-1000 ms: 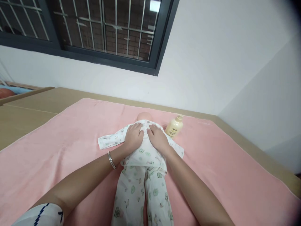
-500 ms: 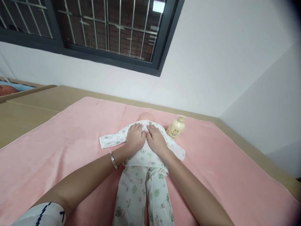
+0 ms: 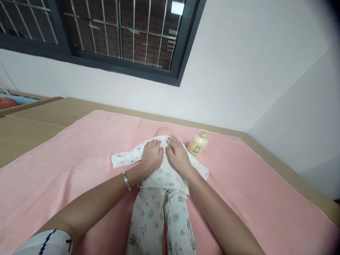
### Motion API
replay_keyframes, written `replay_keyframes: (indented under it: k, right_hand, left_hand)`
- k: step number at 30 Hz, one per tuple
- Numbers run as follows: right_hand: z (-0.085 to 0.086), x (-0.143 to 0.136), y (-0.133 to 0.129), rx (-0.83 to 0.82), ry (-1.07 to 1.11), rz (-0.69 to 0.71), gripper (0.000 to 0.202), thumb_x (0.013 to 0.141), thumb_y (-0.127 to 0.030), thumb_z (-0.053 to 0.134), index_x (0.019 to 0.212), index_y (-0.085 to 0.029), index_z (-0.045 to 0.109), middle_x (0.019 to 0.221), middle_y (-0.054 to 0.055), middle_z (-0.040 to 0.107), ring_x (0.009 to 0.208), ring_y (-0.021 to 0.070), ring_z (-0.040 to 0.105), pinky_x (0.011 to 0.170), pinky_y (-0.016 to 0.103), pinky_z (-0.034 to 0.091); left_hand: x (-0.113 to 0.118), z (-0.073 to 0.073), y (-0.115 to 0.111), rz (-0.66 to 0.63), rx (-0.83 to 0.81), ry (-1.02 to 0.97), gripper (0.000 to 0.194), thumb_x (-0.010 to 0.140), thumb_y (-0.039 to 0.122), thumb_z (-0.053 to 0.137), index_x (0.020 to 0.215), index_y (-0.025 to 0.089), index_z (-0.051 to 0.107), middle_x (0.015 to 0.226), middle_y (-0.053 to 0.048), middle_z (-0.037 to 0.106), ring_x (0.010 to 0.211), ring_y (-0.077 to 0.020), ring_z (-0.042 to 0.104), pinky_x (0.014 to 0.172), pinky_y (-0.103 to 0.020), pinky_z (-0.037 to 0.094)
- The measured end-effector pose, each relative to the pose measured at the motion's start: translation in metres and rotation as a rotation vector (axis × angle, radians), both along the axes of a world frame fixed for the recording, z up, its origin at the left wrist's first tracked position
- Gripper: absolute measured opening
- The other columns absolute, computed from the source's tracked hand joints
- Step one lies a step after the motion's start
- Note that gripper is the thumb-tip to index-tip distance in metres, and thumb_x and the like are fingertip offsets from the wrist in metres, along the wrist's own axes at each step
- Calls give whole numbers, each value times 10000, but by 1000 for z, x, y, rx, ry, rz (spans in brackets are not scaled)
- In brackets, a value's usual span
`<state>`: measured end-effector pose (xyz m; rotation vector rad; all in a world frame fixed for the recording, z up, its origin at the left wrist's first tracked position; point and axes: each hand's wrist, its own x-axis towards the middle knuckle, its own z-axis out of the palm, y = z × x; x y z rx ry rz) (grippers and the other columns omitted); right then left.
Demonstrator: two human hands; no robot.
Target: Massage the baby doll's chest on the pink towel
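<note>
A baby doll (image 3: 164, 173) lies on the pink blanket in a white printed top and matching trousers. Only the smooth top of its head (image 3: 164, 131) shows past the collar. My left hand (image 3: 152, 154) rests flat on the left side of the doll's chest, fingers stretched toward the collar. On the right side of the chest lies my right hand (image 3: 177, 154), also flat, with its thumb apart from the fingers. A small gap separates the two hands. Close to the doll's right-hand sleeve stands a pale yellow pump bottle (image 3: 198, 144), leaning in view.
The pink blanket (image 3: 87, 148) covers most of a wooden surface (image 3: 32, 132) against a white wall. Above it is a dark-framed barred window (image 3: 124, 63). At the far left, a wooden-edged tray or bed (image 3: 39, 103) holds blue cloth and a reddish-brown object (image 3: 7, 103).
My right hand has shifted slightly up and away from my left, widening the gap between the thumbs. My left hand stays on the doll's chest. The view has moved very little.
</note>
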<state>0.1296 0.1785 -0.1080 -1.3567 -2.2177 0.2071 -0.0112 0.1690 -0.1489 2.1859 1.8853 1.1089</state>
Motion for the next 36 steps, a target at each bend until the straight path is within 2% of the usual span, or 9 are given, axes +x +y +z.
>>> replay_keyframes:
  k: [4,9,14,19,21,24,28,32,36]
  right_hand:
    - [-5,1,1,10,-107,-37,466,992,-247,339,1397,-106,522,1509,156,461,1431,265,369,1186,472,230]
    - [-5,2,-1,30,-208,5,439,1014,-247,304,1346,-101,553,1432,171,541,1379,269,431,1140,453,286]
    - [14,14,-8,-2,-243,46,416,1017,-278,336,1353,-147,543,1406,158,565,1315,260,498,1085,423,353]
    - [44,40,-7,-49,-236,20,406,985,-280,393,1319,-155,587,1328,151,620,1199,270,594,1001,377,432]
    - [55,54,-1,4,-199,-70,411,972,-228,377,1301,-128,601,1349,170,600,1243,276,564,1039,378,408]
    - [64,76,11,121,-160,-233,442,948,-153,353,1317,-52,575,1420,221,524,1364,287,448,1135,394,311]
    - [63,98,26,144,-172,-341,527,921,-115,359,1420,40,430,1499,260,420,1452,308,314,1182,445,238]
    - [58,105,32,111,-191,-328,525,928,-113,347,1434,-7,434,1512,228,423,1467,303,290,1179,484,235]
    - [59,107,33,86,-178,-332,493,971,-161,314,1425,-34,457,1527,214,410,1473,290,282,1188,506,205]
  left_hand:
    - [-1,2,4,-8,-44,-4,454,964,290,355,1321,111,570,1385,-149,595,1316,-290,508,1145,-460,348]
    - [4,11,7,-85,-121,-44,493,1008,343,270,1328,116,568,1400,-153,590,1376,-260,465,1171,-476,308]
    - [18,23,-1,-104,-132,-186,515,1013,372,229,1270,155,618,1415,-137,585,1391,-269,455,1186,-524,272]
    - [46,53,6,-244,-138,-561,629,998,542,211,1184,152,668,1332,-125,651,1324,-253,535,1169,-435,349]
    - [64,69,18,-317,-190,-743,691,993,563,165,1234,118,636,1380,-149,612,1345,-246,519,1167,-412,360]
    - [92,91,40,-481,-406,-988,803,974,561,-2,1360,109,537,1441,-171,553,1355,-212,516,1146,-373,399]
    - [122,111,61,-532,-594,-1049,878,928,583,-104,1464,120,415,1500,-174,485,1383,-193,482,1130,-366,420]
    - [141,119,64,-546,-670,-1165,884,921,575,-109,1459,88,396,1493,-197,478,1362,-196,506,1103,-340,447]
    - [143,116,59,-568,-670,-1165,878,922,614,-74,1373,116,491,1424,-182,546,1266,-223,586,1065,-342,485]
